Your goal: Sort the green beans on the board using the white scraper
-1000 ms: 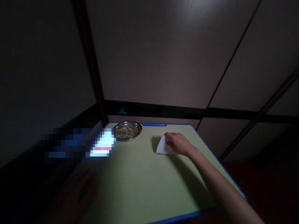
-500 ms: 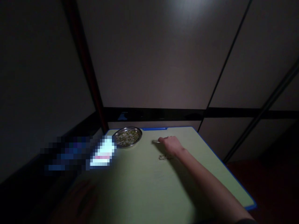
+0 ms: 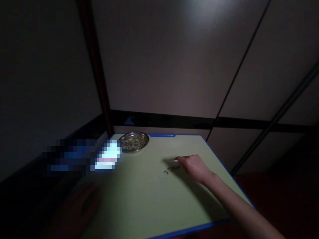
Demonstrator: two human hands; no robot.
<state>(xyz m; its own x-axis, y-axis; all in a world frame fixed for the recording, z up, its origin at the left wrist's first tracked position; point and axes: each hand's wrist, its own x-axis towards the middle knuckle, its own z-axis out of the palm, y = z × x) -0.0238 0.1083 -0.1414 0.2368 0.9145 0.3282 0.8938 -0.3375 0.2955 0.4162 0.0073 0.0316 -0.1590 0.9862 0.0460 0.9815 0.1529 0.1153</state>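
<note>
My right hand [image 3: 195,167] is closed around a small, pale, slim object [image 3: 171,161]; motion blur hides its kind. Its tip is just above a scatter of small dark grains [image 3: 169,170] on the light green tabletop [image 3: 139,196]. In deep shadow at the lower left, my left hand [image 3: 77,205] has its thumb and fingers apart, with nothing visible in them. A round steel plate [image 3: 134,151] at the table's far left holds a mix of white, green and brownish grains.
A blue edge [image 3: 184,229] borders the table. Pale wall panels [image 3: 159,66] rise right behind it, with a dark strip [image 3: 161,119] across them. A pixelated bright patch [image 3: 108,156] covers something beside the plate.
My right hand has come nearer and slightly right, bringing the pale object down to the grains. The dark grains show in a different, partly covered spread. My left hand has barely moved.
</note>
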